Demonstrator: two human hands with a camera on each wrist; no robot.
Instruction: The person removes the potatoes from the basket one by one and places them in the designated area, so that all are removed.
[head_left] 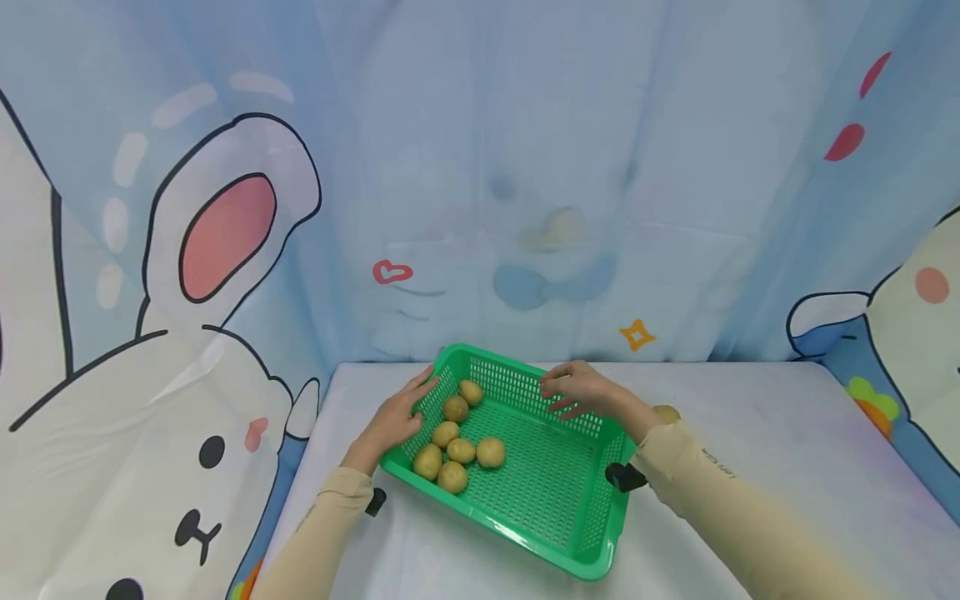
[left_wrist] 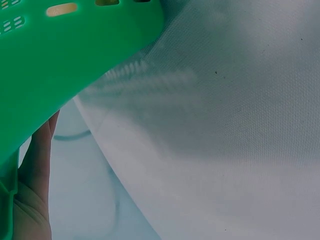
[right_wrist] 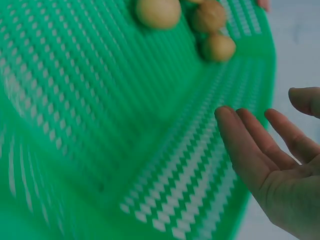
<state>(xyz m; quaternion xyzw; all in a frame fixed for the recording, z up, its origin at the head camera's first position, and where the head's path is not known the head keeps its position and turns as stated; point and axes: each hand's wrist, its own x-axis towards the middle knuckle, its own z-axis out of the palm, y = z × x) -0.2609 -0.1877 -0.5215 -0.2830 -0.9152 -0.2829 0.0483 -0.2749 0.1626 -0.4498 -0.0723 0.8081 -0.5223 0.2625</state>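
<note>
A green perforated plastic basket (head_left: pixel 540 550) has several potatoes (head_left: pixel 452 477) gathered toward its left end. My left hand (head_left: pixel 390 425) holds the basket at its left rim; in the left wrist view, part of that hand (left_wrist: pixel 35 185) shows beside the outer wall, partly hidden by the basket. Over the basket's far right side hovers my right hand (head_left: pixel 588 390), fingers apart and holding nothing. The right wrist view shows its loosely bent fingers (right_wrist: pixel 282 140) close to the slotted side wall, with potatoes (right_wrist: pixel 219 47) farther along.
Another potato (head_left: pixel 666 412) lies on the white-covered table (head_left: pixel 750 433) outside the basket, partly behind my right forearm. A light blue curtain (head_left: pixel 480 167) with cartoon prints hangs along the table's back edge. A dark wrist-camera piece (head_left: pixel 625 477) overlaps the basket's right rim.
</note>
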